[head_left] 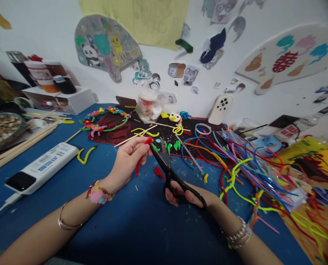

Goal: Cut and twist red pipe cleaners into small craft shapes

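2 bangled forearms [56, 221] lie over the blue tabletop [120, 235]. The right hand's [184, 195] fingers curl through black scissors [166, 165], blades apart; the left hand's [128, 158] fingers pinch a red pipe cleaner [138, 165] beside the blades. Green scraps [164, 147] lie ahead, a pipe-cleaner heap [241, 173] crowds the right, a white power bank [41, 167] the left.
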Demonstrator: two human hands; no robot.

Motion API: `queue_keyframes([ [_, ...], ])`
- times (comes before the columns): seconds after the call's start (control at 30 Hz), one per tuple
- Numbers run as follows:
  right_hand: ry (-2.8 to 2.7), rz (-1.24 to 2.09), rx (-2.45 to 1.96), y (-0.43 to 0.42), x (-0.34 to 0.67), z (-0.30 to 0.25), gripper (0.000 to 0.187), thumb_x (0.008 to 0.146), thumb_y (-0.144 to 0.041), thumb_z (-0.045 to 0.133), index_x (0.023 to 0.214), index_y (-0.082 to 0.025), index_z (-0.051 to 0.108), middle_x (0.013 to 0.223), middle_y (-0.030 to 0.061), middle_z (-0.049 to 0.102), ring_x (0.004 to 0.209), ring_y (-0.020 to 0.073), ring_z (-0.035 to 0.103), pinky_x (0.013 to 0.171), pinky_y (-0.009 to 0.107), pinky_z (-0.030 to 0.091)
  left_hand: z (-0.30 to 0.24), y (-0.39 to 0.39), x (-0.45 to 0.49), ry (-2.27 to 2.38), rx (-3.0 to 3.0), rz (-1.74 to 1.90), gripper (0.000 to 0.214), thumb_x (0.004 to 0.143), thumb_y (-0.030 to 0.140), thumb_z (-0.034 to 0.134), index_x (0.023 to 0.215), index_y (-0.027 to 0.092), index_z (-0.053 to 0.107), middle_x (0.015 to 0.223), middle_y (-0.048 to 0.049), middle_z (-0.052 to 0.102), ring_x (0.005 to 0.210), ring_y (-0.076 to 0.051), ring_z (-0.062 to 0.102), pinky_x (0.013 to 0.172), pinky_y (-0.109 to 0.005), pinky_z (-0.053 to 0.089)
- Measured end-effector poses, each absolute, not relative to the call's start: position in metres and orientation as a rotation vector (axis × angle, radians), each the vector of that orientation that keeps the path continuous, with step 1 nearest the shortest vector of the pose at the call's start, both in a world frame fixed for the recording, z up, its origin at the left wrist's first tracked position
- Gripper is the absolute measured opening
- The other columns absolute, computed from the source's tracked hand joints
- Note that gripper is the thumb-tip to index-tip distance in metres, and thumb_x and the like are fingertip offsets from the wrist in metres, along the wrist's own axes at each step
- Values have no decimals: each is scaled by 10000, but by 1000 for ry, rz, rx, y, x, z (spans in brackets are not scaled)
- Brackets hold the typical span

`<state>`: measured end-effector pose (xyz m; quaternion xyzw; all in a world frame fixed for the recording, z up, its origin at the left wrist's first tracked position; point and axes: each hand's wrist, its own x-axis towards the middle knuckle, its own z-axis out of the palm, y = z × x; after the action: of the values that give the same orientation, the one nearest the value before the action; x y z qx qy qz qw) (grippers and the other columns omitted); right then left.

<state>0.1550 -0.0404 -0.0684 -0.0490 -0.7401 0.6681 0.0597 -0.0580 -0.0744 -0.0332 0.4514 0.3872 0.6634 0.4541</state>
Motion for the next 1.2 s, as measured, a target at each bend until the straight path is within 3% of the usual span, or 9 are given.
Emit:
queue_keyframes([
  [0.53,-2240,2016,-114,-40,155,-68,625,715,-766,285,844,-161,377,779,23,396,658,122,379,612,282,353,-38,-75,-59,1109,1240,1614,171,813,318,550,851,169,626,595,7,561,445,-62,414,423,-184,341],
  [1.2,-2244,2119,-115,-41,157,-65,646,700,-783,289,883,-172,388,820,35,394,669,129,395,672,307,382,-31,-74,-64,878,994,1473,77,744,197,613,803,149,626,479,56,454,400,-34,357,380,-149,288],
])
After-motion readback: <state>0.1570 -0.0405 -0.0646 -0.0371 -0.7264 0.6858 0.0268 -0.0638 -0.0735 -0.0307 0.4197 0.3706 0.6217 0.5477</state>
